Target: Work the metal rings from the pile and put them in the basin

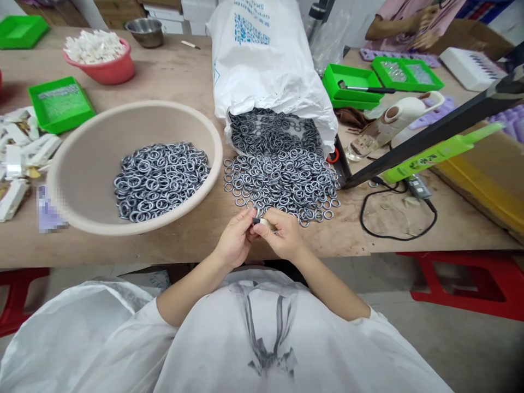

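Note:
At the table's front edge, my left hand [235,240] is closed in a pinch, with what looks like a grey ring mostly hidden by the fingertips. My right hand [289,234] wraps round the pale handle of a small knife [264,221], whose short dark blade points at the left fingertips. Just beyond both hands lies a heap of grey rings [282,177], spilling from the mouth of a white sack [266,65]. To the left, a large beige basin [82,164] holds a pile of similar grey rings [164,183].
Green trays [61,103], a red bowl [106,68] of white pieces and a metal bowl [145,33] stand left. On the right are a black post [409,131], a light-green device [434,155], a cable [364,218] and a bottle [370,134]. Another person [403,24] works at the far right.

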### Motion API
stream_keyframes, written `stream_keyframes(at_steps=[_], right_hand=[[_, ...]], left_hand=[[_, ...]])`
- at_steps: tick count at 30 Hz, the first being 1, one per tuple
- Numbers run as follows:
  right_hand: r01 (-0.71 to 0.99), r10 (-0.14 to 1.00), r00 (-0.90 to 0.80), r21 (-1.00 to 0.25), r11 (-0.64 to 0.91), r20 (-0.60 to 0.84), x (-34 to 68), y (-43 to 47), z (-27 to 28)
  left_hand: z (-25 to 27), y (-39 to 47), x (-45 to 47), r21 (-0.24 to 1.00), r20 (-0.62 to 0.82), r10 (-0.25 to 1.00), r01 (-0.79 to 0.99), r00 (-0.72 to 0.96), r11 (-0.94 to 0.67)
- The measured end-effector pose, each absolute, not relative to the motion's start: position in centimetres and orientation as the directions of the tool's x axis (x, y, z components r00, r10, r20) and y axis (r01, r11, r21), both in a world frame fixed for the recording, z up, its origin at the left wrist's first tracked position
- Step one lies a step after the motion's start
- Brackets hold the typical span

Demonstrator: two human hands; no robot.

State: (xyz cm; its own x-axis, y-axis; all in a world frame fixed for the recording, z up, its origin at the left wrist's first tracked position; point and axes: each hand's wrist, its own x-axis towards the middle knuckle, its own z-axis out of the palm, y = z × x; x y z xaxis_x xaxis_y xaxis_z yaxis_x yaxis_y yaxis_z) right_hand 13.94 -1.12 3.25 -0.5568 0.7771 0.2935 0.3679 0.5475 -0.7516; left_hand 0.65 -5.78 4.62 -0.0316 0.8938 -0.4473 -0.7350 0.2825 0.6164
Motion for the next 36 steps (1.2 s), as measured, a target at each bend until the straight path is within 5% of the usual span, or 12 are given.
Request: stream_keyframes(at_steps=[7, 10, 13, 16, 19, 21, 23, 26, 29, 31, 33, 36], right_hand=[[0.287, 0.845, -0.48, -0.867, 0.407, 0.237, 13.2, -1.3, 2.2], [0.277, 0.946, -0.2, -0.911, 0.305, 0.256, 14.3, 1.4, 1.8], [0.491, 0.968, -0.02, -0.841, 0.227, 0.249, 15.8, 5.5, 1.9], [0.761, 0.965, -0.156, -0.597, 0.255, 0.213, 15.8, 9.0, 2.2], [0.884, 0.947, -0.288, -0.341, 0.321, 0.144, 14.5, 11.2, 2.4], [0.915, 0.948, -0.306, -0.246, 0.319, 0.09, 13.7, 12.1, 2.3], [0.919, 0.955, -0.283, -0.259, 0.297, 0.09, 13.6, 12.6, 2.4], [0.795, 0.959, -0.26, -0.54, 0.277, 0.108, 14.3, 12.2, 2.8], [0.324, 0.928, -0.37, -0.942, 0.089, -0.039, 14.4, 9.3, 3.4], [0.015, 0.841, -0.52, -0.986, -0.164, -0.148, 13.8, 6.4, 3.6], [-0.118, 0.791, -0.577, -0.938, -0.326, -0.202, 12.7, 3.5, 3.5], [-0.243, 0.926, -0.349, -0.941, -0.237, -0.143, 11.1, 0.6, 2.8]], left_hand=[[4.6, -5.7, 0.3, 0.622, -0.424, 0.903, -0.701, 0.075, 0.35], [5.4, -6.7, -0.1, 0.683, -0.385, 0.904, -0.602, 0.185, 0.414], [6.9, -7.8, -2.2, 0.866, -0.331, 0.939, -0.366, 0.093, 0.342], [8.8, -7.8, -5.9, 0.982, 0.025, 0.972, 0.186, -0.232, 0.019], [10.3, -6.9, -9.8, 0.601, 0.343, 0.822, 0.779, -0.454, 0.179], [10.5, -6.5, -11.4, 0.413, 0.357, 0.805, 0.853, -0.474, 0.319], [10.1, -6.4, -11.7, 0.38, 0.422, 0.807, 0.889, -0.413, 0.256], [8.6, -6.5, -9.6, 0.476, 0.567, 0.793, 0.875, -0.224, -0.094], [6.2, -5.8, -5.9, 0.673, 0.489, 0.867, 0.676, -0.101, -0.301], [4.5, -4.9, -3.3, 0.85, 0.37, 0.92, 0.446, -0.13, -0.279], [3.0, -4.1, -1.3, 0.968, 0.229, 0.962, 0.143, -0.15, -0.208], [1.6, -3.7, 0.5, 0.973, 0.071, 0.98, -0.203, -0.184, -0.109]])
